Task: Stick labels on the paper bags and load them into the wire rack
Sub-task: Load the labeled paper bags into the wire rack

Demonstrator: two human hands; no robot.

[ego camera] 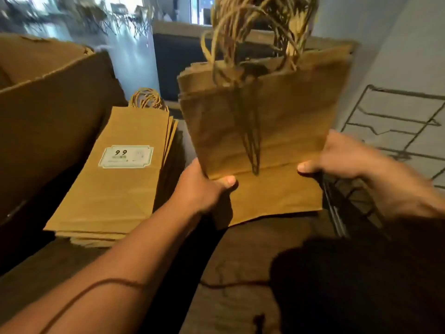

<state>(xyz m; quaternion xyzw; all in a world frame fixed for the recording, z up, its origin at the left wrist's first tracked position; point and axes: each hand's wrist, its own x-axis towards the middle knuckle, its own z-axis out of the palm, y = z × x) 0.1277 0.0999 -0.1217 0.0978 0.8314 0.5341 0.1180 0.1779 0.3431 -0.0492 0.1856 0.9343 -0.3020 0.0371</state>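
While hands [204, 186] grip bags [262, 131], label [126, 156] — "9.9"

Bare forearms, no sleeves, left hand [199, 186], right hand [342, 155]

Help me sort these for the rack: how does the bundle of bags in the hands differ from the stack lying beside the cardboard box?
The held bundle stands upright, gripped at its lower edge by the left hand and right hand; the flat stack lies on the surface. The stack's top bag shows a white label; the bundle's facing side shows none. Both are brown paper bags with twisted handles.
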